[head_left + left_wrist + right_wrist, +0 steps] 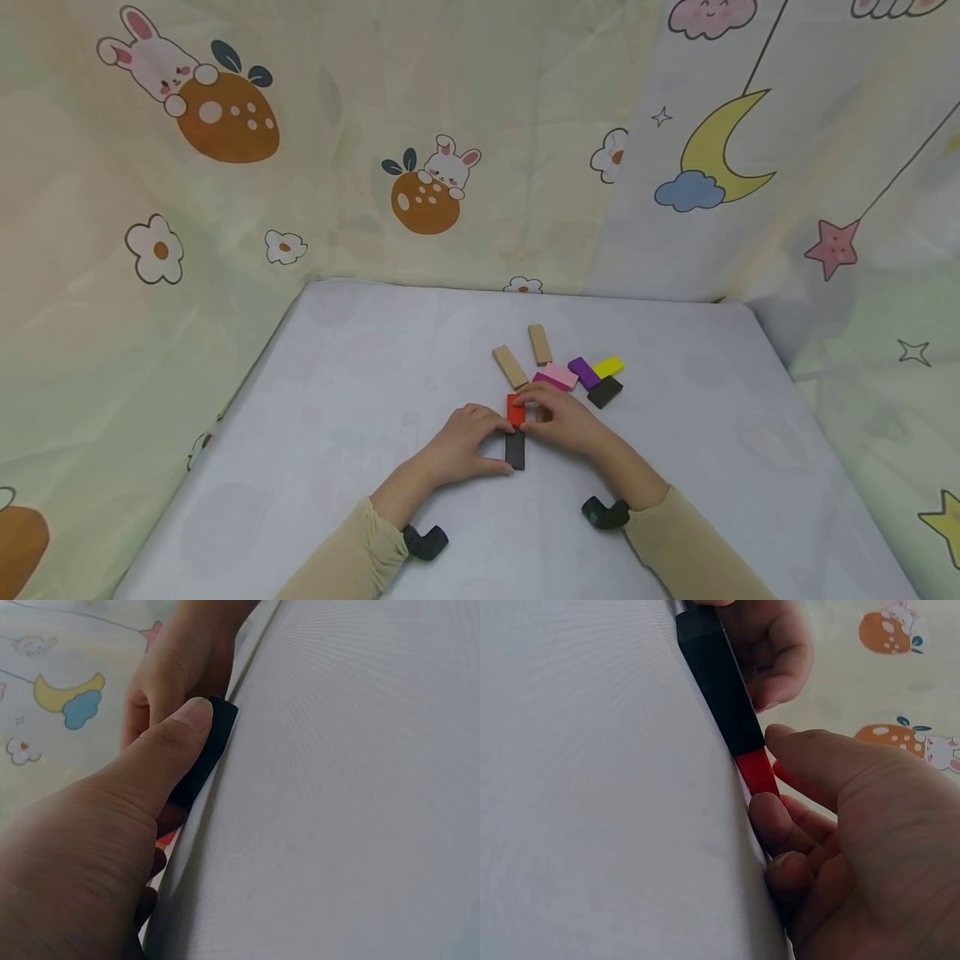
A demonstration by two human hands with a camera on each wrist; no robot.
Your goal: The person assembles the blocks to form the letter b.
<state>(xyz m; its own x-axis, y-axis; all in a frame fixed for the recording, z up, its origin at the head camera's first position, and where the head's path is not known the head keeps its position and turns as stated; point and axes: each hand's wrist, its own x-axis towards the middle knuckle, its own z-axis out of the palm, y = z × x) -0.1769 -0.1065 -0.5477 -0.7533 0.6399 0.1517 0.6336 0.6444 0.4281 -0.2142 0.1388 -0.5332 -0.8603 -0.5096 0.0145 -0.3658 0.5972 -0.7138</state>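
In the head view a red block [515,408] and a black block [515,451] lie end to end in one line on the white surface, the red one farther away. My left hand [467,444] holds the black block lengthwise, thumb at its near end and a fingertip by the joint. From the right, my right hand [566,419] pinches the red block between thumb and index finger. The right wrist view shows the red block [759,772] touching the black block [721,686]. In the left wrist view my thumb presses the end of the black block [206,761].
Just beyond the hands lie two wooden blocks [539,345], a pink block [561,375], a magenta block [548,382], a purple block [583,372], a yellow block [608,367] and another black block [605,392]. Patterned cloth [337,167] rises behind the white surface [360,375].
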